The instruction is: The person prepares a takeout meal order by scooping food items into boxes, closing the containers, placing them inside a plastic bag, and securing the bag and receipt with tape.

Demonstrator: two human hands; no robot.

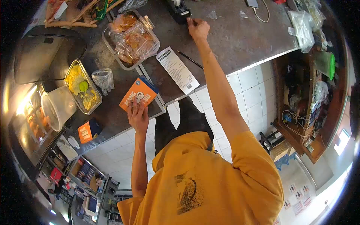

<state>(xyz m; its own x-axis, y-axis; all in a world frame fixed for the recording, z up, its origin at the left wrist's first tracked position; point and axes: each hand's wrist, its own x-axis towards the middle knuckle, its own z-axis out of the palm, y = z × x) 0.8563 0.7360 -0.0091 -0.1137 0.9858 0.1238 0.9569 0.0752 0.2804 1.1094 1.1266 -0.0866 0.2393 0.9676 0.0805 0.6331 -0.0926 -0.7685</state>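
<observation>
While the left hand (138,117) lays its fingers on an orange box (141,91) at the near edge of the counter (240,41), whether gripping I cannot tell, the right hand (199,30) bunches its fingertips together at the far tape dispenser (179,12); leftward, a tub (111,49) holds bagged food (137,42), a tray (95,106) yellow food (76,75), and the counter extends right toward plastic bags (303,30)

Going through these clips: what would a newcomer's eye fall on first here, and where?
Probably the mustard shirt, filling the bottom centre. Next, likely the bright orange box left of centre, with the fingers of the left hand on its face. Then the right hand beside the black tape dispenser, top centre.
</observation>
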